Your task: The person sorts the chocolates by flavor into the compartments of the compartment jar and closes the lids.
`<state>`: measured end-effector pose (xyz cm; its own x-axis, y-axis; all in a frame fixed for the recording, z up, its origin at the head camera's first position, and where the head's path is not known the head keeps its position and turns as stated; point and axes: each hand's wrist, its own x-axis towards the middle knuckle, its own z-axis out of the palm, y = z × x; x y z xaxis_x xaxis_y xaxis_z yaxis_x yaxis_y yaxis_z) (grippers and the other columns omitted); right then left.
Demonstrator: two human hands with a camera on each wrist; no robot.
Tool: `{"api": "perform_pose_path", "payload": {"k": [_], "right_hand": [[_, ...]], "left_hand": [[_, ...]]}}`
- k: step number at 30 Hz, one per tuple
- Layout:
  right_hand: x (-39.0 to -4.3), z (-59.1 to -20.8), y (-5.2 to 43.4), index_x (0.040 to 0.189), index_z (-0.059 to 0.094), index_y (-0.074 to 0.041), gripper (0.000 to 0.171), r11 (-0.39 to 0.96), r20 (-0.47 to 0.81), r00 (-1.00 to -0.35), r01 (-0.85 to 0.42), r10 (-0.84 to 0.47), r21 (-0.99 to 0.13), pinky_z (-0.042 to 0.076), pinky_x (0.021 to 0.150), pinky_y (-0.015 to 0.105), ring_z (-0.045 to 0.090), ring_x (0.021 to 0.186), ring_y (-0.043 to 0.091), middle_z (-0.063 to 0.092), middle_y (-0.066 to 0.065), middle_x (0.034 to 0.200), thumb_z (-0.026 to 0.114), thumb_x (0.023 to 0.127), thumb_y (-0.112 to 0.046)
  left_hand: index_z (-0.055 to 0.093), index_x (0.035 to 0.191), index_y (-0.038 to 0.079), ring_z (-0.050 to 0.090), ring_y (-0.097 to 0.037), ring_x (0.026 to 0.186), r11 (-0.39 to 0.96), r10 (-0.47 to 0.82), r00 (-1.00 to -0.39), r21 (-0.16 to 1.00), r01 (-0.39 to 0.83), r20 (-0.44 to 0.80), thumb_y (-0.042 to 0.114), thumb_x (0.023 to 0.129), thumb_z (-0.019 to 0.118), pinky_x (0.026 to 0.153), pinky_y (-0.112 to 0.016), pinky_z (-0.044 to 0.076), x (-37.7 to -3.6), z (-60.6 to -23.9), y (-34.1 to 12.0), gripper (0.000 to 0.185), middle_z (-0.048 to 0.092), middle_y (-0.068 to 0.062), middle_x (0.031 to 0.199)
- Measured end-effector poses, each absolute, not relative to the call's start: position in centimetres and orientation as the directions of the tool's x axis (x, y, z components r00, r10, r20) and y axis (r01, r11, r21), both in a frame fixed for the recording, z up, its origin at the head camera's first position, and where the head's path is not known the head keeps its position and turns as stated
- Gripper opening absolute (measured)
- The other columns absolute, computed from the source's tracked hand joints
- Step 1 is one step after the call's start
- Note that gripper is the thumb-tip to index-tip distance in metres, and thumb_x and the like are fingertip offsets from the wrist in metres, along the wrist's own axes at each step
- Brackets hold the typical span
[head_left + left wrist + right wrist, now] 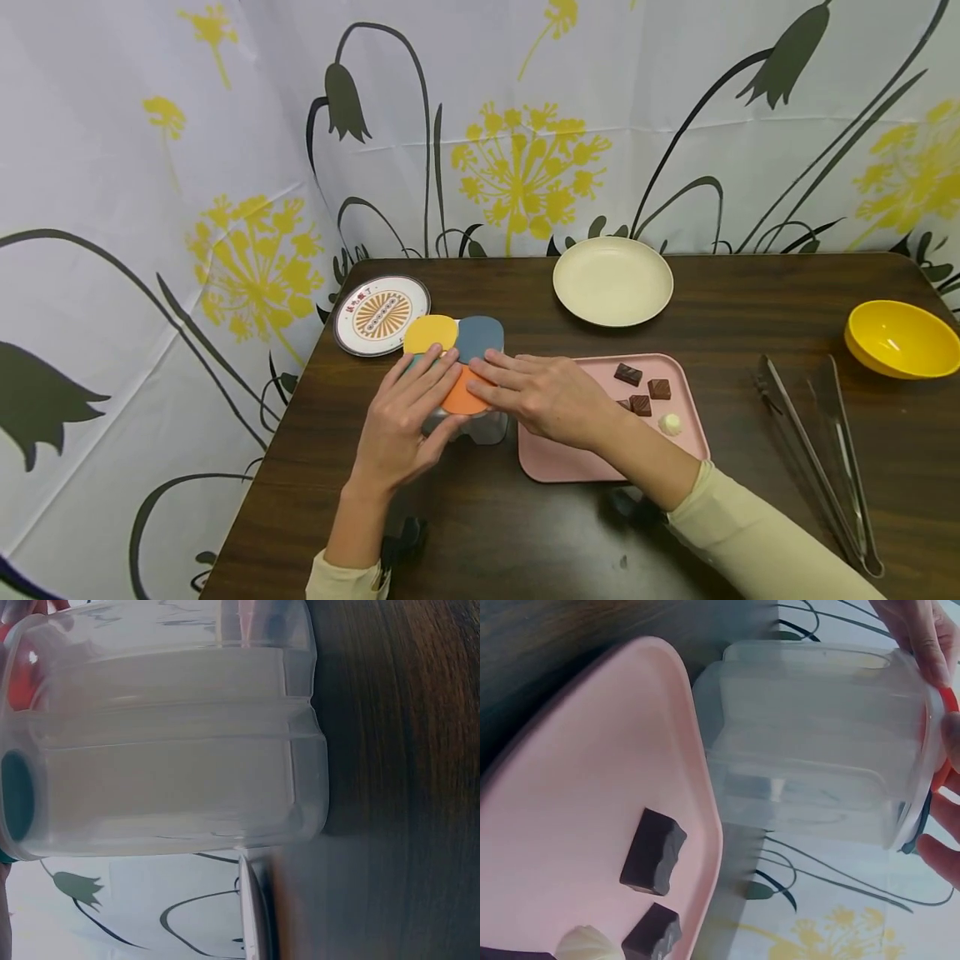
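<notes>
A clear plastic storage container [487, 429] with several compartments stands upright on the table, its top covered by a yellow lid [431, 332], a blue lid [480, 336], an orange lid [461, 398] and a teal lid [16, 796]. My left hand [401, 421] lies over the teal and orange lids with straight fingers, its thumb near the front side. From the right, my right hand [551, 396] reaches across the pink tray [562, 462], its outstretched fingers resting on the orange lid's edge. Through the clear wall [817, 735] the compartments look pale.
On the tray lie several dark chocolates [659, 389] and a white one [670, 424]. Behind the container is a patterned plate [347, 321]; a cream plate [613, 282] stands at the back. Metal tongs [813, 467] and a yellow bowl [900, 342] are at the right.
</notes>
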<state>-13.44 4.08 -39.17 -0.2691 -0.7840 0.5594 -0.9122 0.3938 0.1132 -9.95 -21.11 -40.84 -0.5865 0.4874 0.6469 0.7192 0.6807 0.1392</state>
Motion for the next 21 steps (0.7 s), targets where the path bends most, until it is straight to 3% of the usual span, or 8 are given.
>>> {"api": "perform_pose_path", "payload": {"k": [21], "right_hand": [[-13.84, -38.88, 4.20, 0.131, 0.065, -0.017, 0.041, 0.374, 0.572, -0.246, -0.920, -0.782, 0.116, 0.056, 0.080, 0.030, 0.057, 0.123, 0.017, 0.061, 0.001, 0.133, 0.069, 0.091, -0.016]], "left_hand": [[0.063, 0.131, 0.007, 0.050, -0.029, 0.131, 0.696, 0.476, -0.569, 0.109, 0.710, 0.670, 0.048, 0.099, 0.050, 0.109, -0.054, 0.032, -9.98, -41.15, -20.86, 0.054, 0.058, -0.004, 0.136]]}}
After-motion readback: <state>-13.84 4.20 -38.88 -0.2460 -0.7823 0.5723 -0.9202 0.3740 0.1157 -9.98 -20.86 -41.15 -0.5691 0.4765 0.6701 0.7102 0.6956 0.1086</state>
